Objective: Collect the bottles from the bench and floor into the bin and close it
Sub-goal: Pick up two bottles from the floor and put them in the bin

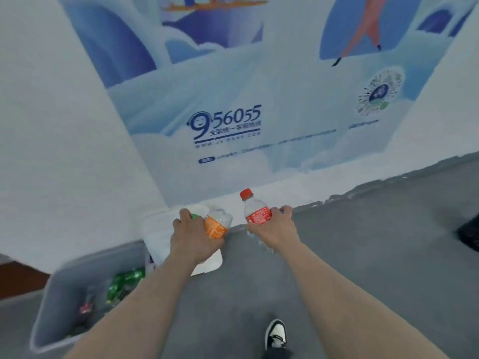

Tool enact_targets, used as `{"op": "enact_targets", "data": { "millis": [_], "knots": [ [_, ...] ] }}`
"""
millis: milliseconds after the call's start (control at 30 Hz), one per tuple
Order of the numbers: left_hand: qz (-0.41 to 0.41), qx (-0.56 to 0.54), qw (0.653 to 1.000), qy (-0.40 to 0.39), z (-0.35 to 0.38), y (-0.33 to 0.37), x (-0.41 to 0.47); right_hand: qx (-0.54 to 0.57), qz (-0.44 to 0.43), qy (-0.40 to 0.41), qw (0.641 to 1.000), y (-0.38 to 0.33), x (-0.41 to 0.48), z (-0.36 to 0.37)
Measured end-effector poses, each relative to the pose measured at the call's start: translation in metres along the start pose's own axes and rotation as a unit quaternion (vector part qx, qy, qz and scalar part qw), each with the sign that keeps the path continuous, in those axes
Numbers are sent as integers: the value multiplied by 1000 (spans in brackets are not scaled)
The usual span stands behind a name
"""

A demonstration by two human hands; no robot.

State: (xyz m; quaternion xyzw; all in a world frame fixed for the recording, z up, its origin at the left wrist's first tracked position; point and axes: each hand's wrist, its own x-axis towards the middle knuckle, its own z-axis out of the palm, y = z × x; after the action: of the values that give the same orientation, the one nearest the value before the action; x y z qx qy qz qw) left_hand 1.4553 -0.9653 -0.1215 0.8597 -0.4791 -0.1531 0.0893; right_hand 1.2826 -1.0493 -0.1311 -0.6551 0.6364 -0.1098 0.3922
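My left hand is closed around a clear bottle with an orange label; a green cap peeks out behind its fingers. In my right hand I grip a clear bottle with a red label and red cap, held upright, and a second clear bottle seems to hang below the palm. Both hands hover above the grey floor. The grey bin stands open at the lower left, with a green bottle and a red-labelled one inside. Its white lid lies beyond it, under my left hand.
A wall with a blue printed poster rises straight ahead. Grey floor stretches to the right. A dark object sits at the right edge. My shoe is at the bottom. A brown strip shows at the far left.
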Motion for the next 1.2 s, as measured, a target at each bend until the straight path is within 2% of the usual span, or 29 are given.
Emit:
{"op": "enact_targets", "data": {
  "millis": [200,333,467,700,900,1033,1200],
  "knots": [
    [-189,-5,982,1,-24,-169,54,-43,-80,-130,987,-116,75,161],
    [-303,-13,953,5,-41,-253,58,-83,-122,-215,965,-182,73,254],
    [-371,-42,928,10,-49,-322,56,-143,-150,-268,941,-217,60,326],
    [-386,-75,919,1,-21,-446,77,-194,-134,-274,932,-239,56,440],
    [-334,-89,938,-29,13,-555,111,-178,-31,-256,950,-258,53,536],
    [-332,-69,940,-48,33,-625,139,-160,18,-249,955,-256,56,598],
    [-325,-55,940,-88,103,-685,181,-155,77,-257,951,-216,80,677]
  ]
}}
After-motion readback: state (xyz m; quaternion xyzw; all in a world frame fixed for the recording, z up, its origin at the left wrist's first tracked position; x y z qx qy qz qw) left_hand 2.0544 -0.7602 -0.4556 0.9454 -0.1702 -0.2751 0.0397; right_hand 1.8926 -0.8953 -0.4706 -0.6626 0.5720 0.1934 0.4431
